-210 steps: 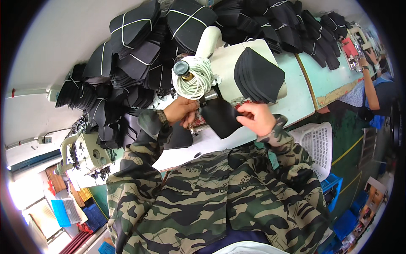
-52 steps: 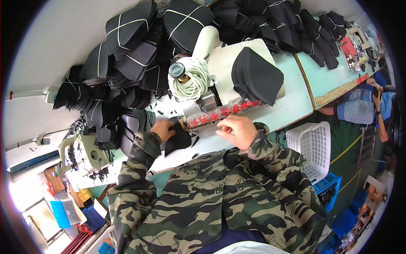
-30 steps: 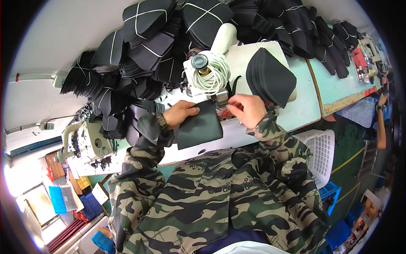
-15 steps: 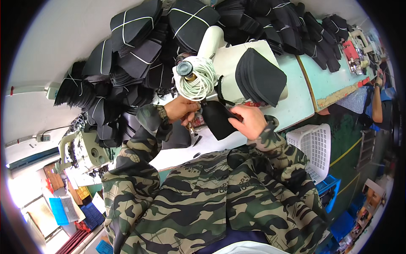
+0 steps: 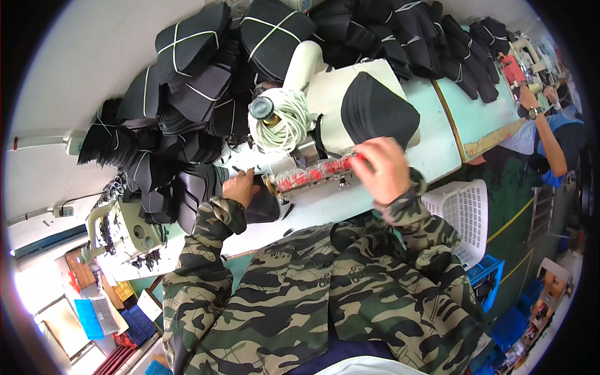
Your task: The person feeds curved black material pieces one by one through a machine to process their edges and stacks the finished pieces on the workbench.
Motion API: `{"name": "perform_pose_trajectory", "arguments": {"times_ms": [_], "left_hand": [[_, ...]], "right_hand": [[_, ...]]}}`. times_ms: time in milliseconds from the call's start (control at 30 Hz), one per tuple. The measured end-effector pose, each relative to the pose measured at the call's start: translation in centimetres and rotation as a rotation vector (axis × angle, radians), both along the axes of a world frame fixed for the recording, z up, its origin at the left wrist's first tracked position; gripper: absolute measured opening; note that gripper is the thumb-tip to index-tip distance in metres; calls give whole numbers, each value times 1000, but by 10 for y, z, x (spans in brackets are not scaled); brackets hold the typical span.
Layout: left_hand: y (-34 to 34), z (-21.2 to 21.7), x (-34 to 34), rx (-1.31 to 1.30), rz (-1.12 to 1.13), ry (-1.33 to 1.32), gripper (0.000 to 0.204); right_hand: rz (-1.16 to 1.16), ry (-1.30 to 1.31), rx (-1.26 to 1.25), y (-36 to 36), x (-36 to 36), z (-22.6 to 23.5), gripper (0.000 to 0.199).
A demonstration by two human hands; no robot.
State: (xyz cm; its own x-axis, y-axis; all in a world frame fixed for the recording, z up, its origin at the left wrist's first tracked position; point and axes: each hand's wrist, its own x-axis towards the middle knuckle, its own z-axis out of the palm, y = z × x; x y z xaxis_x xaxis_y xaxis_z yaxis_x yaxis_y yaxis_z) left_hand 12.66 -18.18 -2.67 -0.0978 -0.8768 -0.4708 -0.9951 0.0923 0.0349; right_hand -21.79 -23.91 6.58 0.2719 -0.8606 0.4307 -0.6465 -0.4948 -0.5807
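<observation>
A: Left hand point(image 5: 242, 189) down on the black panel point(image 5: 265, 206), at the left end of the red-marked machine arm point(image 5: 312, 175)!

B: Pinching it?

A: Fingers lie at its upper edge; whether they're clamped, I can't tell.

B: And the right hand point(image 5: 382, 169)?

A: At the arm's other end, fingers bent and blurred, just below the fanned black stack point(image 5: 380, 112). Together or apart, can't tell!

B: White counter point(image 5: 319, 205) beneath, pale coiled cord point(image 5: 281, 122) behind the arm.
</observation>
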Motion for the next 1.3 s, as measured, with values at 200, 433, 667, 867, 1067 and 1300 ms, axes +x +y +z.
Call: {"name": "perform_pose_trajectory", "arguments": {"times_ms": [200,433,667,867,1067,1300], "left_hand": [[-4,14,2,-21,110,-33,30],[1,4,9,-168,88,28,30],[-64,-21,25,73,998,1086,43],[-67,-37,8,-8,934,1199,31],[-69,-47,-4,-87,983,1058,36],[-67,-47,-1,-106,1099,1124,35]], "right_hand": [[282,-168,274,31,48,-15,17],[102,-134,441,17,47,-8,16],[359,347,897,40,38,-48,34],[-43,-274,1389,58,7,-131,37],[-208,-436,1240,60,27,-167,30],[-200,-450,1179,59,27,-169,26]]}}
